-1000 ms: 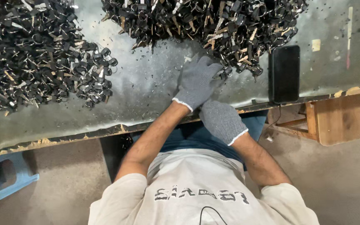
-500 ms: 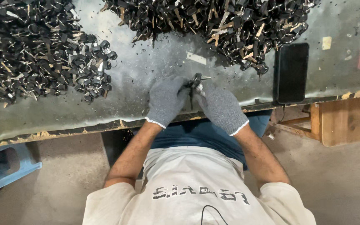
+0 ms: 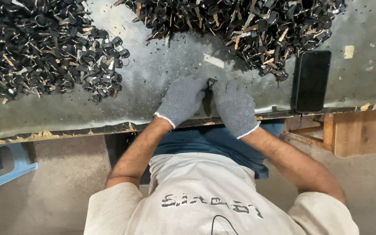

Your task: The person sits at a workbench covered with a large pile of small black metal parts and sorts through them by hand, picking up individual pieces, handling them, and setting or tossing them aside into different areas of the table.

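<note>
Most of the small dark part (image 3: 211,82) is hidden between the gloved left hand (image 3: 182,100) and right hand (image 3: 235,106); only its top end shows, too small to identify. Both gloves cover the fingers, so the grip underneath cannot be read. The 2 heaps of black pieces, the left pile (image 3: 35,52) and the upper pile (image 3: 240,26), run off the picture's edges, and single pieces blur together. The dark flat phone (image 3: 312,80) shows no screen detail. The blue stool (image 3: 5,163) is cut off at the left edge.
</note>
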`<state>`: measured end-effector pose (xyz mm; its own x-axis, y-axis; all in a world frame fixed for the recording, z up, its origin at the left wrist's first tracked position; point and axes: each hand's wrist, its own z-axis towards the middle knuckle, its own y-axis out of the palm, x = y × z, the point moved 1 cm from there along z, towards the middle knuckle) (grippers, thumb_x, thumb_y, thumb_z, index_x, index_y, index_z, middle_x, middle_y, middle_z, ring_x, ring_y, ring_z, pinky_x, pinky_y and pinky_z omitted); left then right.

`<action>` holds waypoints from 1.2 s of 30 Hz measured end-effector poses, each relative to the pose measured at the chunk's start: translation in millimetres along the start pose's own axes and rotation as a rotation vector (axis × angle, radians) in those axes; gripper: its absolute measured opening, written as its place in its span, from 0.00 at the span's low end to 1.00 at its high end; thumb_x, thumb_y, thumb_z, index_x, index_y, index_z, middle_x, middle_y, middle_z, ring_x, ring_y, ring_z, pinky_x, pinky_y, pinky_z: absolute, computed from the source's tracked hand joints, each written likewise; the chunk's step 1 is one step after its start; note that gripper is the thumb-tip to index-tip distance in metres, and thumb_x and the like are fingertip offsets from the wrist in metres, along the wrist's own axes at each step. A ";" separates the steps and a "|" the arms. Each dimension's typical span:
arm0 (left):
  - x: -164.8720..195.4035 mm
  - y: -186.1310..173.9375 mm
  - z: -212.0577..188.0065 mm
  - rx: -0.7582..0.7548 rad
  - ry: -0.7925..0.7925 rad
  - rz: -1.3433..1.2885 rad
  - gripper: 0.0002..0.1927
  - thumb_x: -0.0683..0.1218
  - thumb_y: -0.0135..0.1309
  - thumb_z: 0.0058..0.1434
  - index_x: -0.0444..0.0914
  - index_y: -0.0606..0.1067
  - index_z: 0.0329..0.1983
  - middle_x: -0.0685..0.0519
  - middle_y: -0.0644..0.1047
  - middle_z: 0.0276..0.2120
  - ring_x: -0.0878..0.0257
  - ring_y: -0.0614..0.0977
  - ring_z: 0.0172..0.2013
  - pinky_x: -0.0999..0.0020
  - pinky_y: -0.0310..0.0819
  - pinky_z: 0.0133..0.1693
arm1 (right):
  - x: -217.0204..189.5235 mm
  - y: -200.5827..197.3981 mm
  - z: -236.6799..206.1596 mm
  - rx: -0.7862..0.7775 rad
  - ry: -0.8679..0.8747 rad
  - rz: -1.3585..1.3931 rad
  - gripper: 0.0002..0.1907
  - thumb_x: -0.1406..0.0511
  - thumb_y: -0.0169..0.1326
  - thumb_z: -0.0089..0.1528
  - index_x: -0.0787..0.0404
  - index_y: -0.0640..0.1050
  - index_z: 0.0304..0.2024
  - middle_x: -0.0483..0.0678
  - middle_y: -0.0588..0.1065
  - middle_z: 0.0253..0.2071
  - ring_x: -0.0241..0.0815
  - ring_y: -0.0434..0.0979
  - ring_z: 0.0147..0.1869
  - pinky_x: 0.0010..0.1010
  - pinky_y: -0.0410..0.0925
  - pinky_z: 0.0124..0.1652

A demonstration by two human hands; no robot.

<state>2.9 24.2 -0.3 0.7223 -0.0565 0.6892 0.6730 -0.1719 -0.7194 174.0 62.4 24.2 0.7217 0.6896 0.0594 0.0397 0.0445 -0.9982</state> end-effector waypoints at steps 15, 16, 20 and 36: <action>-7.7 6.4 -7.3 0.157 0.025 0.024 0.08 0.44 0.53 0.62 0.36 0.77 0.42 0.39 0.78 0.36 0.40 0.80 0.40 0.45 0.73 0.43 | 0.1 3.7 -9.3 -0.002 -0.059 0.066 0.11 0.63 0.55 0.61 0.59 0.74 0.45 0.50 0.73 0.36 0.46 0.80 0.33 0.38 0.73 0.26; -7.9 7.5 -6.6 0.157 0.033 0.032 0.08 0.44 0.53 0.62 0.36 0.77 0.42 0.39 0.77 0.36 0.40 0.80 0.40 0.45 0.73 0.43 | 0.4 4.8 -7.6 0.010 -0.066 0.044 0.11 0.63 0.55 0.62 0.59 0.74 0.45 0.50 0.73 0.35 0.46 0.80 0.32 0.38 0.73 0.26; -11.7 9.7 -6.9 0.163 0.035 0.027 0.08 0.44 0.52 0.62 0.35 0.76 0.41 0.39 0.77 0.36 0.40 0.79 0.39 0.44 0.72 0.42 | -0.5 7.5 -5.5 -0.026 -0.025 -0.054 0.12 0.62 0.55 0.61 0.59 0.75 0.46 0.50 0.74 0.34 0.45 0.78 0.25 0.35 0.71 0.20; -1.1 12.4 -9.9 0.281 -0.094 -0.092 0.19 0.41 0.56 0.56 0.34 0.75 0.52 0.40 0.80 0.40 0.42 0.81 0.40 0.49 0.75 0.42 | 15.5 21.1 -10.9 -0.306 0.099 0.639 0.22 0.61 0.52 0.67 0.74 0.67 0.53 0.67 0.75 0.25 0.70 0.78 0.30 0.57 0.70 0.30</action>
<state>8.9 12.5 -9.1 0.6593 0.0405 0.7508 0.7442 0.1071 -0.6593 193.5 66.1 4.0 0.7275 0.4433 -0.5237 -0.2302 -0.5614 -0.7949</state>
